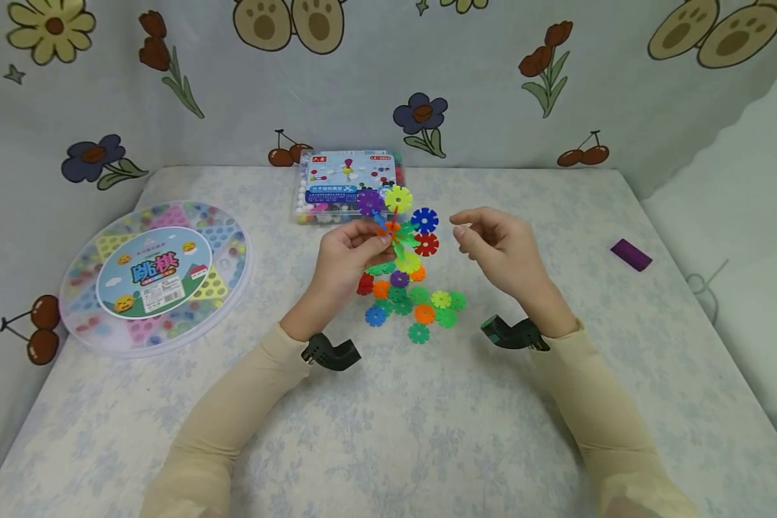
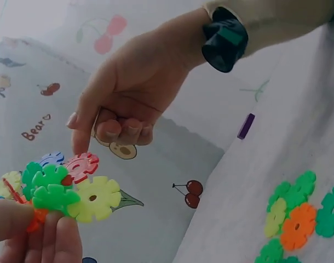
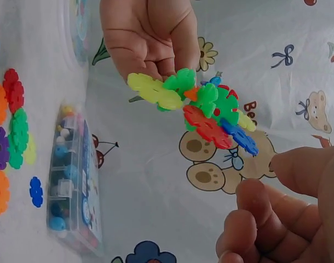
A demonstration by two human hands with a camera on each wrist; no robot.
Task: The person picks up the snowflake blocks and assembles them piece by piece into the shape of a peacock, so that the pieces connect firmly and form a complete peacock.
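Note:
My left hand [image 1: 344,260] pinches a cluster of joined plastic snowflake discs [image 1: 406,237] between thumb and fingers, held up above the table. Purple, yellow, blue, red, green and orange discs make up the cluster. To its right is my right hand [image 1: 506,252], fingers loosely bent and holding nothing. In the right wrist view, a gap separates the right fingertips [image 3: 253,198] from the blue disc [image 3: 239,136] at the cluster's edge. Below lie several loose snowflake discs [image 1: 424,314], green, orange, blue, red, yellow and purple.
A clear box of beads [image 1: 350,180] with a blue label stands at the back, behind the left hand. To the left lies a round Chinese checkers set [image 1: 155,277]. A small purple block [image 1: 631,255] sits near the table's right edge. Patterned cloth [image 1: 362,79] hangs behind.

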